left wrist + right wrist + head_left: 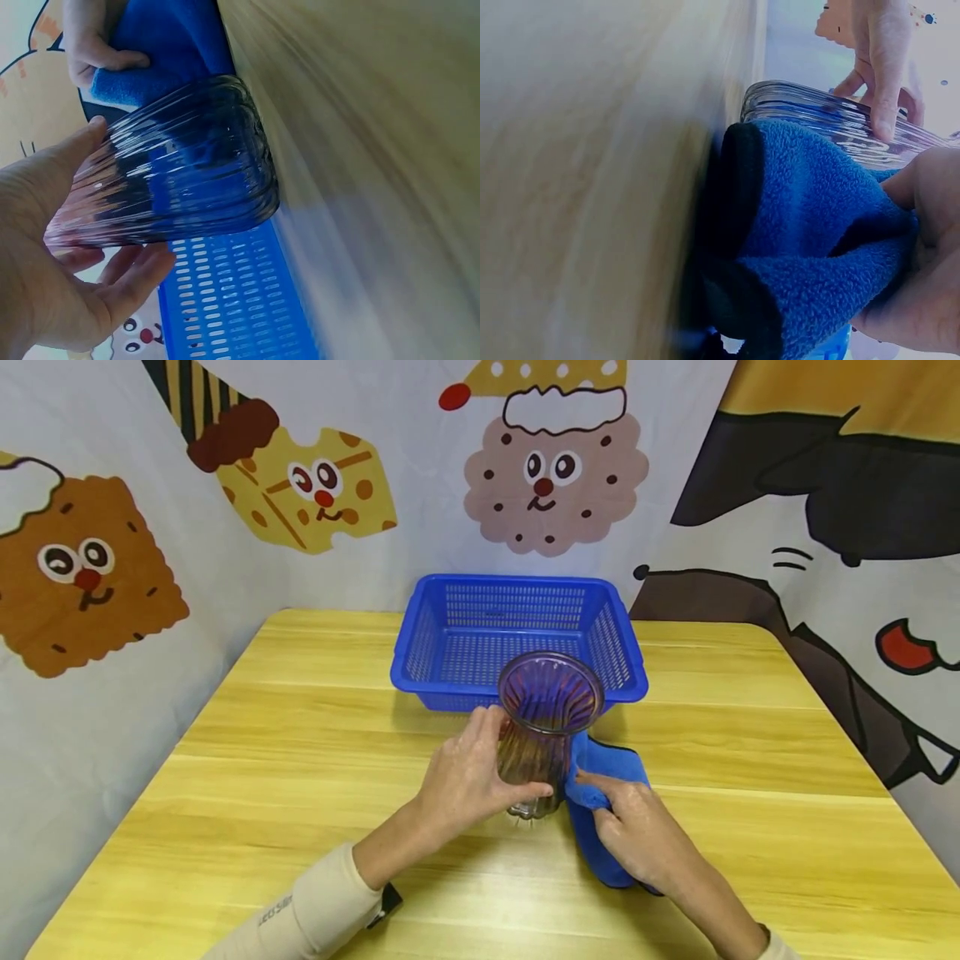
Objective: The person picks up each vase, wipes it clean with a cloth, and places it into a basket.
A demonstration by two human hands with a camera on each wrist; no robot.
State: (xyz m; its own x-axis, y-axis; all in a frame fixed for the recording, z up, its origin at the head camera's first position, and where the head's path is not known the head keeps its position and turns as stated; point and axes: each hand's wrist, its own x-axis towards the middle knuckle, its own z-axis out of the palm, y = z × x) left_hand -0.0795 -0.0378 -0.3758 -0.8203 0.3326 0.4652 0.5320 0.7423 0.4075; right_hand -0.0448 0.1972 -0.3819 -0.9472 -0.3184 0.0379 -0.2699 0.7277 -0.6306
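Gripping the near-upright vase (pixel 535 752) from its left, the left hand (pixel 463 777) faces the right hand (pixel 636 828), which clamps the cloth (pixel 810 217) against the vase's right.

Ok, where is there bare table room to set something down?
The table is bare on the left, between its left edge, the blue basket and the left hand, and on the right, between the blue cloth, the right hand and its right edge. Crowded: the middle, where glass vase, cloth and both hands bunch in front of the basket.
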